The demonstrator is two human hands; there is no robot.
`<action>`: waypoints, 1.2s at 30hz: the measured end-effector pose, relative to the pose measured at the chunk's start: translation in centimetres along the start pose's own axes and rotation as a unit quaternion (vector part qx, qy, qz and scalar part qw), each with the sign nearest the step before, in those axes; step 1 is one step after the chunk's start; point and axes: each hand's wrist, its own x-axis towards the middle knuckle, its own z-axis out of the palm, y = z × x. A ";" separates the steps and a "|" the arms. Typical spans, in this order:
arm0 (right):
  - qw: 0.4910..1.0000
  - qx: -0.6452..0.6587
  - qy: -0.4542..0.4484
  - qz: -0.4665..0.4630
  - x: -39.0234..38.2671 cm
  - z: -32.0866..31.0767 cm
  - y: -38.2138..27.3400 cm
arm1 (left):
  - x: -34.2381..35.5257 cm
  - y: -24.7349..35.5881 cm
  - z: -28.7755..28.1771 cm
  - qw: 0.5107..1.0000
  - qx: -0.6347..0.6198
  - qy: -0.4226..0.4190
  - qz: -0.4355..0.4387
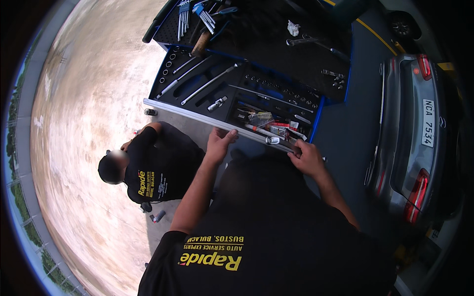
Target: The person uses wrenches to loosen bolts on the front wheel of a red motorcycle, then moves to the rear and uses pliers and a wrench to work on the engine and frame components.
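Note:
An open tool drawer (197,115) with a silver front edge is in front of me. My left hand (219,144) is closed on the middle of that edge, thumb toward the top. Nearer the right end, my right hand (304,157) also grips the edge, its fingers partly hidden. Beside it on the edge is a short shiny metal piece (272,141). Inside the drawer, long bars such as a breaker bar (210,85), a universal joint (217,103) and rows of small sockets (266,81) lie in dark foam. A compartment near my right hand holds mixed small packages (260,119).
Above the drawer, the black cabinet top carries hex key sets (183,19), a hammer (201,44), wrenches (301,41) and a crumpled white wad (293,28). A co-worker (163,163) crouches at left near a spray can (158,216). A grey car (410,133) stands at right.

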 end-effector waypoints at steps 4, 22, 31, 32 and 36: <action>1.000 0.020 -0.008 0.008 -0.6 -0.1 0.1 | -1.2 0.5 0.4 0.999 0.000 0.030 -0.031; 0.990 0.017 0.140 -0.003 0.6 0.4 -0.2 | 5.9 1.4 1.4 0.950 0.250 0.186 0.031; 0.993 0.053 0.102 0.026 -3.3 1.5 2.1 | 10.9 7.4 3.2 0.975 0.029 0.202 0.092; 0.994 0.048 0.090 0.030 -3.9 1.7 2.8 | 11.3 8.8 3.3 0.943 0.121 0.249 0.185; 0.995 0.036 0.078 0.057 -5.0 1.1 4.0 | 13.0 16.3 3.3 0.725 0.406 0.347 0.436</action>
